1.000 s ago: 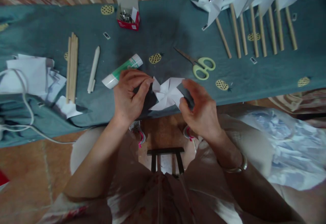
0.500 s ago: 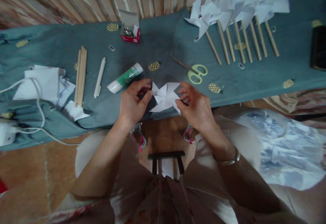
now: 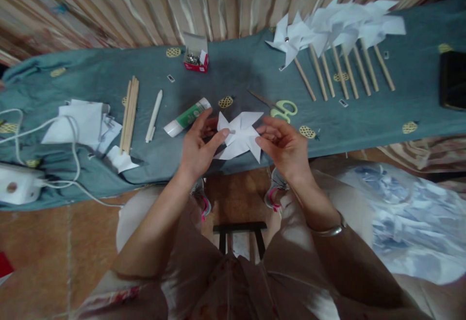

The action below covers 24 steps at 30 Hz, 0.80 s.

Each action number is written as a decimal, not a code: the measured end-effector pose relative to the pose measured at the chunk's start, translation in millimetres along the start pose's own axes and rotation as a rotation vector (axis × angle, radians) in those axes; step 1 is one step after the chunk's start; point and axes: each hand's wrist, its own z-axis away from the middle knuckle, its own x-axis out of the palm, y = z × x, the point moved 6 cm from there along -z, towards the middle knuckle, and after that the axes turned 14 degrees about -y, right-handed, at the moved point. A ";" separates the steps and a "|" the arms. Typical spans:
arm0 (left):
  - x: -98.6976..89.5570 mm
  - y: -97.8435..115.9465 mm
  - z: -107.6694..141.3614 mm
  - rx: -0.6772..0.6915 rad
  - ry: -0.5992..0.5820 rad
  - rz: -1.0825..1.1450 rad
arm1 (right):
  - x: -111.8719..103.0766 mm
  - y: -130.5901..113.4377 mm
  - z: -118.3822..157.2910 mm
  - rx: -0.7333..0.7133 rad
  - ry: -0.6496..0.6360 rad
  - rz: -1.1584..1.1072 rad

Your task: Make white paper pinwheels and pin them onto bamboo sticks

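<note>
A white paper pinwheel is held flat between my hands near the table's front edge, with no stick on it. My left hand pinches its left side, the thumb lying over the paper. On the opposite side my right hand grips a blade edge between thumb and fingers. Just behind the left hand lies a green and white glue stick. Scissors with light green handles rest behind the right hand, partly hidden by it.
Finished pinwheels on sticks lie at the back right. A red box of metal pins stands at the back. Leftward are a white pen, wooden sticks, paper sheets, and a power strip with cables. A plastic bag sits at right.
My left thumb has moved onto the pinwheel's left part, and both hands now grip it more closely. The whole view has shifted slightly.
</note>
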 end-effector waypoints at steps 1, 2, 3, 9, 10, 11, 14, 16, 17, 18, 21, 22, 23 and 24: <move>1.6 -0.6 -0.4 -0.026 -0.010 0.065 | 0.3 -1.3 -0.6 -0.013 -0.001 -0.013; 3.4 -1.1 -0.8 -0.057 -0.022 0.130 | 0.8 -2.9 -0.9 -0.024 -0.002 -0.016; 5.3 -0.9 -1.0 -0.083 -0.032 0.191 | 1.3 -4.7 -0.8 -0.033 -0.001 -0.010; 15.9 2.4 -3.1 -0.133 -0.086 0.370 | 6.0 -13.7 2.5 -0.068 -0.014 0.079; 16.5 1.8 -3.2 -0.139 -0.086 0.371 | 6.5 -13.9 2.9 -0.060 -0.021 0.088; 16.4 1.1 -3.1 -0.142 -0.081 0.365 | 6.9 -13.7 3.4 -0.048 -0.030 0.092; 15.1 0.6 -2.4 -0.141 -0.059 0.331 | 8.8 -11.0 4.7 0.014 -0.065 0.049; 15.3 1.6 -2.1 -0.139 -0.053 0.315 | 11.6 -7.6 5.5 0.082 -0.091 -0.028; 15.9 2.3 -2.0 -0.140 -0.053 0.313 | 13.6 -6.1 5.6 0.117 -0.105 -0.068; 16.9 2.9 -1.9 -0.142 -0.053 0.316 | 15.9 -5.2 5.5 0.146 -0.121 -0.101; 20.4 4.5 -2.1 -0.144 -0.055 0.326 | 22.5 -5.5 3.6 0.186 -0.163 -0.147; 21.5 4.8 -2.2 -0.143 -0.057 0.326 | 23.9 -5.9 2.7 0.190 -0.169 -0.155; 22.6 5.0 -2.3 -0.143 -0.061 0.325 | 24.9 -6.0 1.9 0.195 -0.172 -0.163; 23.5 5.3 -2.4 -0.141 -0.065 0.324 | 25.7 -5.7 1.3 0.200 -0.172 -0.169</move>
